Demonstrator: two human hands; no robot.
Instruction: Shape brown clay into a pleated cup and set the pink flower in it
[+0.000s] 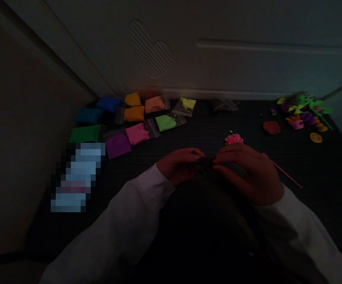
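Observation:
My left hand (180, 165) and my right hand (249, 171) meet over the middle of the dark table. Between them is a dark lump (205, 167), its outline hard to make out in the dim light. Fingers of the left hand close around its left side, while the right thumb and fingertips pinch it from the right. Just beyond the right hand lies a small cluster of pink clay pieces with bits of green (234, 139). A thin pink stick (288, 176) rests on the table, partly behind the right hand.
Bags of coloured clay, among them a purple bag (118, 146) and a green bag (85, 133), lie at the left and back. A bright pixelated panel (79, 177) is at left. Clay flowers (307, 108), a reddish-brown lump (271, 127) and a yellow disc (316, 137) lie right.

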